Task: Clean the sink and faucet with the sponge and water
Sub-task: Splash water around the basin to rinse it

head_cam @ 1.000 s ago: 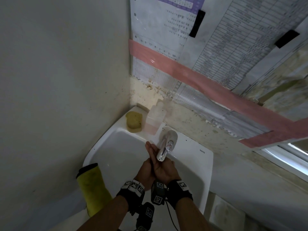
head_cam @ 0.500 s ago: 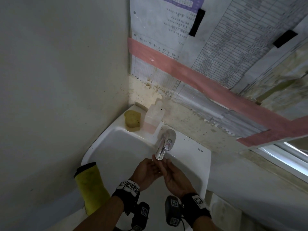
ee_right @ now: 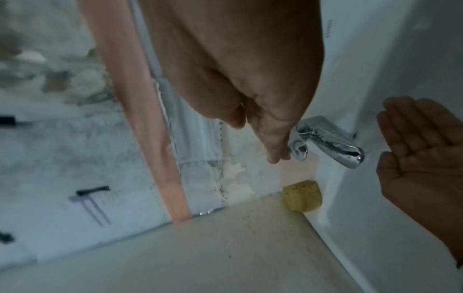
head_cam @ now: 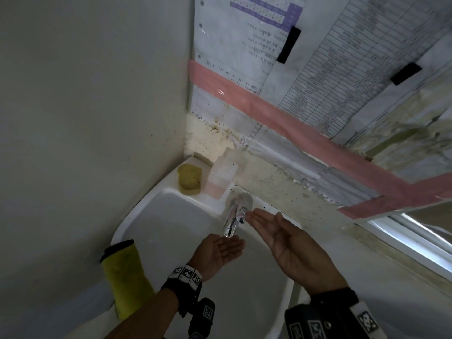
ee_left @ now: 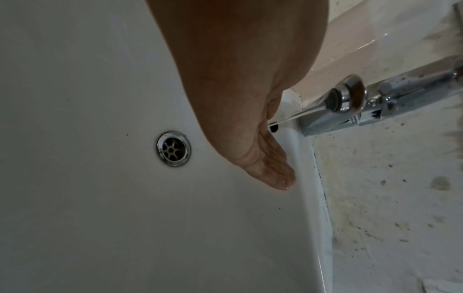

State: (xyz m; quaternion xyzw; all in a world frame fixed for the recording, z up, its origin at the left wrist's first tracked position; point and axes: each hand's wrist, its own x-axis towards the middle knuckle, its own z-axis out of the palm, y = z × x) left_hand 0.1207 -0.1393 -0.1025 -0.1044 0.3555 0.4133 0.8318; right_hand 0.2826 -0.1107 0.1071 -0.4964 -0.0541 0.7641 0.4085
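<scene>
yellow sponge [head_cam: 189,179] sits on the sink [head_cam: 151,204] rim's far-left corner, nearer the left hand [head_cam: 220,250]; both hands spread, right hand [head_cam: 288,241] beside the faucet [head_cam: 236,216].

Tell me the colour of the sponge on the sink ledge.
Yellow sponge, with dark specks; clearest in the head view.

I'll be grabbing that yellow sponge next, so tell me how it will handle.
The sponge looks soft and porous with rounded edges, so it will likely squash under the fingers rather than stay stiff. It is probably light, heavier if soaked; wetness cannot be told. Lying flat on the sink ledge, it seems unlikely to roll.
</scene>
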